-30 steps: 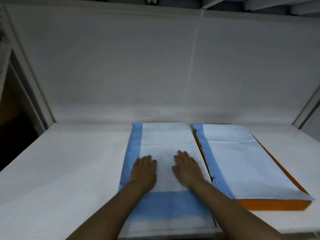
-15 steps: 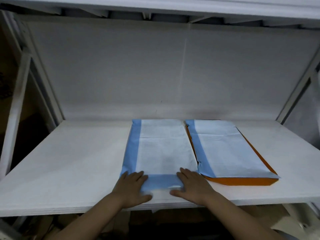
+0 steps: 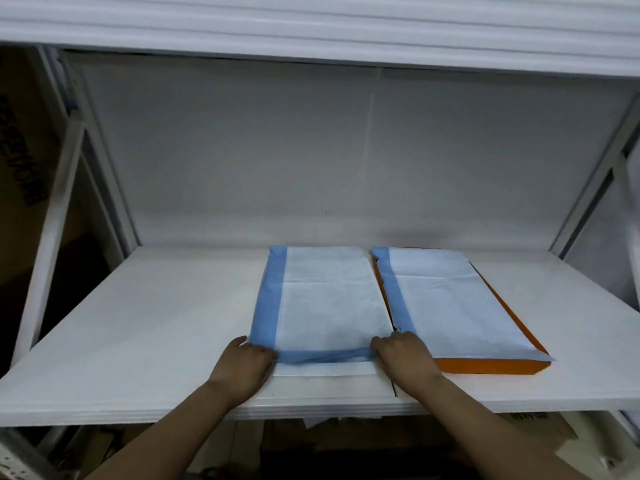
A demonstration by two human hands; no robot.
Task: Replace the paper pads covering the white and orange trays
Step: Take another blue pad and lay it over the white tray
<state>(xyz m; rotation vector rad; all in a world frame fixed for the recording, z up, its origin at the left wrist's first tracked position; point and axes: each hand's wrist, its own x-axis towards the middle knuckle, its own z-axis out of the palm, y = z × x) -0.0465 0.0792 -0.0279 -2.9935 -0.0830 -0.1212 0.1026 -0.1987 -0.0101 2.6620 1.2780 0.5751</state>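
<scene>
Where the white shelf [image 3: 138, 323] carries both trays, the white tray [image 3: 325, 369] is taken as landmark; only a strip of its near edge is seen below its cover.

Item: paper pad [image 3: 325, 299], white with blue borders, laid over the white tray. Its near blue border is bunched into a creased band running between the two hands.

Item: left hand [image 3: 242, 367], set at the near left corner of the white tray. Its fingers [image 3: 258, 351] are curled at the left end of the bunched band; whether the paper is actually pinched cannot be told, since the fingertips are hidden.

Item: right hand [image 3: 403, 358], set at the near right corner of the white tray. Its fingers [image 3: 381, 346] are curled at the right end of the band, touching it; a true grip cannot be confirmed.

Item: orange tray [image 3: 485, 366], placed just right of the white tray, a narrow gap being seen between them. Its orange front and right sides are exposed.

Item: second paper pad [image 3: 450, 303], pale blue-white with a blue left border, laid flat over the orange tray, its near right corner overhanging slightly.

Item: upper shelf [image 3: 311, 26], white, mounted above the white tray.
</scene>
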